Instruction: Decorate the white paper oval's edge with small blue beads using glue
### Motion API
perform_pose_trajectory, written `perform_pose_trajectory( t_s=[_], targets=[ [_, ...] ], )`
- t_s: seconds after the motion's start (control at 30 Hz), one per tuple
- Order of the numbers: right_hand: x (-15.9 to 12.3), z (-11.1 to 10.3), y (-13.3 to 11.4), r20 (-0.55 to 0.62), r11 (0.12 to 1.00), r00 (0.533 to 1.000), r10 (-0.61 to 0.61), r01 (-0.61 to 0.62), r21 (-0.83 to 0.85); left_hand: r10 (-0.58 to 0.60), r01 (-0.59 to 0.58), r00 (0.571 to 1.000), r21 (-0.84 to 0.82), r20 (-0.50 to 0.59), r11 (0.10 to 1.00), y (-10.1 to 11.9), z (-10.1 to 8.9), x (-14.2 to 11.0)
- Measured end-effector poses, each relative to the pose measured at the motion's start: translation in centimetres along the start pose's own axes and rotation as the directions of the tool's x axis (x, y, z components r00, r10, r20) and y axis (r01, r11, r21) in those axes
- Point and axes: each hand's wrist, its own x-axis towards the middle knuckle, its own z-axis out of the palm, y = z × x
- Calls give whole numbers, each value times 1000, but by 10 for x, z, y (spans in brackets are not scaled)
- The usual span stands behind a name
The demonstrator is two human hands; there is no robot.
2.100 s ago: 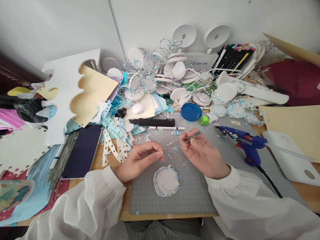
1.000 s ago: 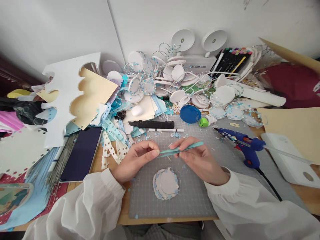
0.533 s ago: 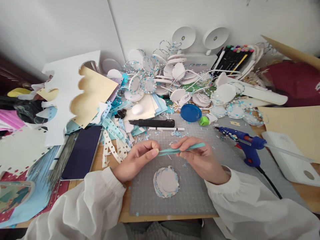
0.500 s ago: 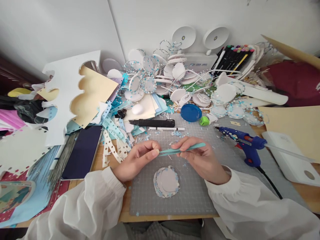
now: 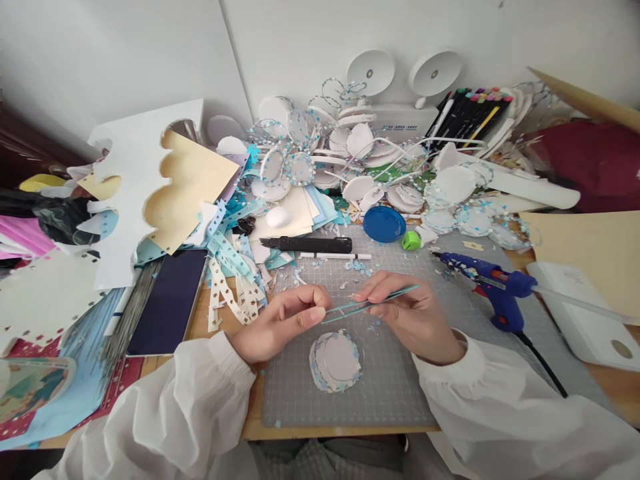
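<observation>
Between the thumb and fingers of my right hand (image 5: 407, 310) is a pair of slim teal tweezers (image 5: 353, 308). Its two arms join at the right end and spread apart toward the left, seen nearly edge-on. My left hand (image 5: 287, 320) is closed in a pinch by the tweezer tips, the thumb at the upper arm's end; whatever lies between its fingers is hidden. Below both hands a round white disc (image 5: 336, 361), rimmed with small blue and cream stars, lies flat on the grey cutting mat (image 5: 390, 400).
A blue glue gun (image 5: 495, 280) lies to the right, its cord running toward the front. Behind my hands are a black cutter (image 5: 315, 245), a white pen (image 5: 335, 256) and a blue lid (image 5: 384, 224). Star-punched strips (image 5: 240, 287) and a phone (image 5: 170, 300) lie left.
The tweezers have turned from showing their flat side to nearly edge-on, and their arms look farther apart. Both hands stay close together; the whole view has shifted slightly.
</observation>
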Motion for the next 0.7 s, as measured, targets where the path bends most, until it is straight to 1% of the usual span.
perform_pose_trajectory(
  t_s=[0.17,0.2,0.27,0.33,0.37,0.4,0.53,0.7],
  targets=[
    [1,1,-1,-37,1000,999,-14,13,-5,13,-13,1000,-20,3,1000,1,0,0],
    [2,0,-2,-66,1000,998,-7,8,12,18,-18,1000,-30,2,999,1,-1,0],
    [5,-4,-5,-184,998,983,3,8,60,46,-47,999,-61,-19,997,1,-3,0],
    [9,-10,-7,-325,996,946,14,17,92,80,-87,994,-109,-71,990,0,-5,1],
    [10,-13,-8,-373,995,928,17,21,95,89,-102,991,-135,-97,986,0,-5,2],
    [11,-15,-8,-396,996,918,22,16,93,93,-111,989,-159,-116,981,-1,-6,2],
    [12,-16,-4,-371,994,926,74,-39,101,106,-128,987,-185,-122,974,-2,-7,4],
    [11,-12,-1,-290,989,952,99,-62,134,119,-135,981,-98,-152,986,-1,-6,3]
  ],
)
